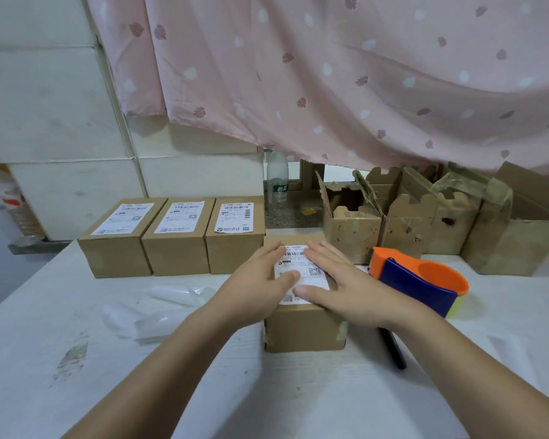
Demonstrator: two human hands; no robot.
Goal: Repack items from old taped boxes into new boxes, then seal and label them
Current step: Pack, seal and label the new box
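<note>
A sealed brown cardboard box (303, 331) stands on the white table in front of me. A white shipping label (301, 270) lies on its top. My left hand (257, 280) rests flat on the left side of the label with straight fingers. My right hand (346, 283) presses flat on the right side of the label. Three sealed, labelled boxes (175, 239) stand in a row at the back left. Several worn, opened old boxes (425, 223) stand at the back right.
An orange and blue tape dispenser (422, 280) sits just right of the box. A black pen (393, 350) lies under my right forearm. Clear plastic wrapping (152, 312) lies to the left. A plastic bottle (278, 182) stands behind, below a pink curtain (330, 74).
</note>
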